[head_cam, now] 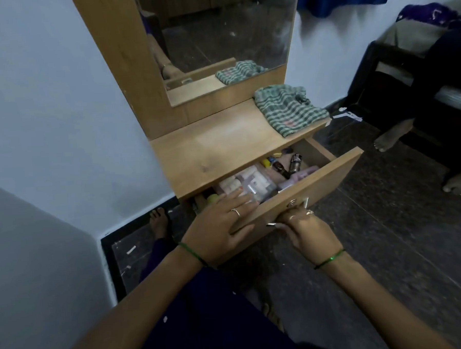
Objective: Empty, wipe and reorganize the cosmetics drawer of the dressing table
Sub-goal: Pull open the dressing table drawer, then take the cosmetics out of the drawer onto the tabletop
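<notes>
the drawer (305, 189) stands pulled out under the tabletop (222, 145), full of cosmetics (251, 184). right hand (307, 234) fingers curl round its handle (297, 204); left hand (221, 228) lies flat, fingers straight, over the front edge. a checked cloth (290, 109) rests on the tabletop.

Wooden dressing table (222, 145) against a pale wall, its top bare wood except for a green-and-white checked cloth (290, 109), crumpled at the right rear corner and overhanging the right edge. Below the top, the drawer (318, 185) stands pulled out — it carries a clear plastic box (251, 184), small bottles (285, 166) and tubes, closely packed.
</notes>
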